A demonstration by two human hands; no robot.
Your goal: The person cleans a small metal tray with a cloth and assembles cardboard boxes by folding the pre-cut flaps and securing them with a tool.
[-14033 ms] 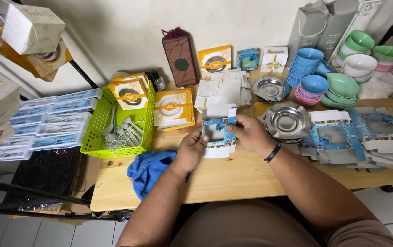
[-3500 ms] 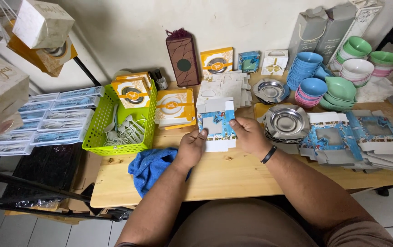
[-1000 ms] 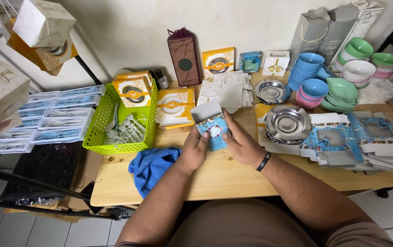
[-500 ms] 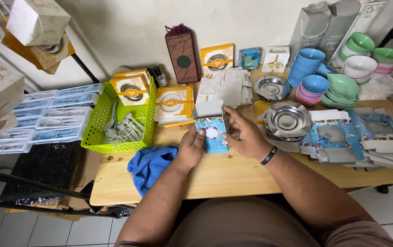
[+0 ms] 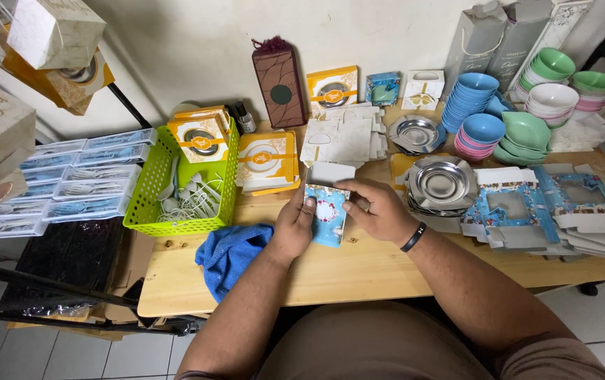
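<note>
Both my hands, left hand [image 5: 294,226] and right hand [image 5: 380,210], pinch the blue carton [image 5: 326,214]: light, flimsy card; grip edges, not window.

A pale wooden table [image 5: 359,271] carries everything. The blue patterned box [image 5: 327,214] rests on it, with the left grip [image 5: 294,225] and the right grip [image 5: 380,210] at either side. Just left of the left grip lies a blue cloth [image 5: 231,255], and beyond that a green basket [image 5: 179,188]. Right of the right grip sits a steel plate [image 5: 442,183] on flat blue cartons [image 5: 549,211]. Beyond the grips lie white card blanks [image 5: 345,139], orange boxes [image 5: 266,162], and stacked blue bowls [image 5: 468,102] further right.
</note>
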